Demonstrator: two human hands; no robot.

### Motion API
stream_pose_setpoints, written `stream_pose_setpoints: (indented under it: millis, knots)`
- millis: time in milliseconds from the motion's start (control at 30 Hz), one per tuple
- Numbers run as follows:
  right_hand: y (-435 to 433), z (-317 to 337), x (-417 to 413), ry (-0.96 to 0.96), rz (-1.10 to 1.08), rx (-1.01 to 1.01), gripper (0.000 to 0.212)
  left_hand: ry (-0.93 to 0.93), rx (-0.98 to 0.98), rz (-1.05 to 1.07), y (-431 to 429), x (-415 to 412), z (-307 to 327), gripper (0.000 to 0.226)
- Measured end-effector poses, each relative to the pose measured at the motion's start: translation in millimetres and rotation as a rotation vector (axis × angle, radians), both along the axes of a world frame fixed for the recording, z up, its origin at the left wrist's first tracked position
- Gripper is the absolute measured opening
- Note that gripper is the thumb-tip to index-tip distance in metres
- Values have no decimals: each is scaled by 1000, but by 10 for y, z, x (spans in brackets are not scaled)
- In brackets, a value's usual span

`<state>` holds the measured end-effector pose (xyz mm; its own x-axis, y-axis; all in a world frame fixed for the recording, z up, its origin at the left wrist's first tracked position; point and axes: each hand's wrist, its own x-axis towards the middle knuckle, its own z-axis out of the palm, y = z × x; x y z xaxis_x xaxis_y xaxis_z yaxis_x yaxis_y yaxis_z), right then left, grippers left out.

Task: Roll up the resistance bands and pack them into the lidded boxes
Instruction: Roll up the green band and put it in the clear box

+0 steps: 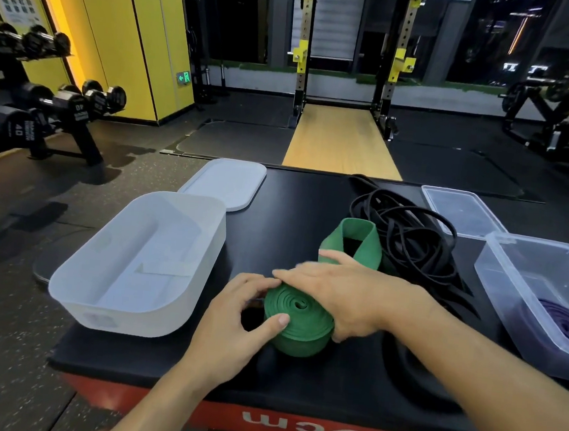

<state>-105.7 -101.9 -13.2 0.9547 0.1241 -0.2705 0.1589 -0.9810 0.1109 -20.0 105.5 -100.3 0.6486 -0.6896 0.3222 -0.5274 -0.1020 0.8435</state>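
One green band roll (301,323) | left hand (233,317) pinches its edge | right hand (345,289) clasps its top

Wide green rubber resistance band (296,314): mostly wound into a tight coil at centre front, spiral face up toward camera, loose tail looping up behind. Tangled thin black rubber bands (408,240) heaped behind-right of it. Coiled purple band (566,322) lies in the clear plastic box (490,267) at right, clear lid (462,210) flat behind. Open white translucent box (123,314) at left, white lid (227,183) flat just behind.
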Motion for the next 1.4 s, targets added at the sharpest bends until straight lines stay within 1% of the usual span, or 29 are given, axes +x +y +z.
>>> stream_pose_setpoints:
  millis: [67, 133, 233, 333, 400, 467, 533, 600, 633, 667, 700, 767, 833, 933, 967, 1000, 1100, 1133, 1167, 1267, 1400]
  knots:
    - [-57, -25, 1, 3, -28, 81, 124, 32, -12, 14, 5, -10, 7, 51]
    - [-70, -47, -12, -62, -77, 138, 115, 51, -2, 3, -13, -29, 15, 53]
    - [-17, -123, -42, -189, -96, 130, 102, 13, 58, 3, -52, -52, 7, 47]
    - [50, -209, -141, -284, -169, 136, 97, -67, 73, 78, -75, -60, -8, 43]
    - [92, -240, -194, -348, -211, 91, 98, -75, 56, 142, -85, -72, 3, 38]
    - [165, -283, -231, -406, -273, 64, 98, -68, 40, 162, -98, -69, 4, 34]
    - [275, -349, -234, -523, -364, 83, 96, -53, 37, 153, -93, -55, -11, 37]
    - [406, -446, -209, -653, -463, 128, 87, -36, 42, 140, -77, -45, -24, 43]
    - [457, -482, -189, -699, -494, 148, 84, -24, 44, 137, -69, -38, -27, 45]
    - [470, -502, -174, -701, -503, 163, 83, -9, 41, 134, -63, -33, -28, 45]
    - [445, -481, -180, -648, -489, 166, 85, 3, 34, 129, -60, -27, -28, 46]
    - [255, -394, -239, -456, -392, 155, 87, 17, 22, 114, -49, -19, -31, 47]
    - [-6, -313, -299, -312, -270, 193, 80, 15, 27, 103, -38, -9, -27, 48]
    - [-256, -286, -294, -273, -188, 286, 69, 27, 21, 92, -39, 0, -21, 47]
    - [-288, -290, -269, -263, -181, 303, 72, 30, 14, 88, -42, 3, -19, 47]
    - [-304, -294, -250, -241, -189, 329, 79, 34, 7, 83, -45, 6, -18, 46]
    - [-307, -263, -209, -165, -247, 469, 113, 52, 3, 58, -37, 17, -16, 45]
    - [-307, -258, -191, -135, -260, 499, 119, 56, 9, 52, -34, 26, -21, 46]
    - [-304, -255, -170, -112, -261, 511, 121, 61, 17, 48, -33, 32, -24, 47]
    - [-316, -267, -79, -88, -228, 461, 115, 67, 42, 47, -30, 37, -22, 51]
    - [-269, -165, -19, -55, -229, 465, 118, 0, 89, 77, -30, 5, -43, 45]
